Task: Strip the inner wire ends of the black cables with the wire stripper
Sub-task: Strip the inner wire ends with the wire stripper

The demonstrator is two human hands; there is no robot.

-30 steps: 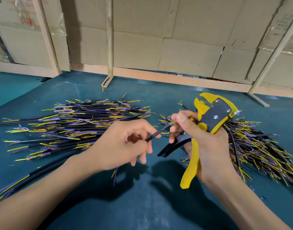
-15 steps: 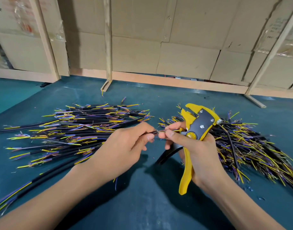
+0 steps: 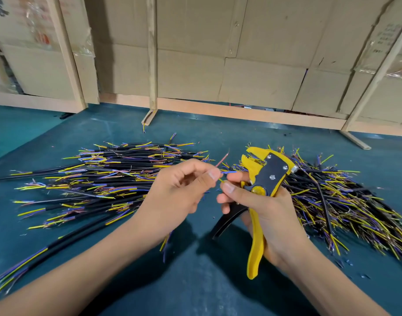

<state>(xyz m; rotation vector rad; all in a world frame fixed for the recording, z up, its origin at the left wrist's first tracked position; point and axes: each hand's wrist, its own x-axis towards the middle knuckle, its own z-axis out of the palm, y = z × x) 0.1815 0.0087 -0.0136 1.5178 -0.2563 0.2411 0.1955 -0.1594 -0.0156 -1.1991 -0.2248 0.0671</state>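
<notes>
Head view: your left hand (image 3: 179, 190) pinches the inner wires of one black cable between thumb and forefinger, the other fingers curled under. A blue wire (image 3: 228, 172) runs from that pinch toward the jaws of the wire stripper (image 3: 267, 179), and a bare copper strand (image 3: 221, 158) angles up and away from the fingertips. The cable's black sheath is hidden inside the hand.

Your right hand (image 3: 261, 208) wraps the stripper's yellow handle, with the black handle swung out to the left — the thumb and forefinger reach toward the wire ends just beside the left fingertips. The stripper head points up and away from you.

On the teal surface (image 3: 195, 281), one pile of black cables (image 3: 99, 179) lies left of your hands and a second pile (image 3: 332, 197) lies right, behind the stripper. Cardboard panels (image 3: 252, 53) in wooden frames close off the far edge.
</notes>
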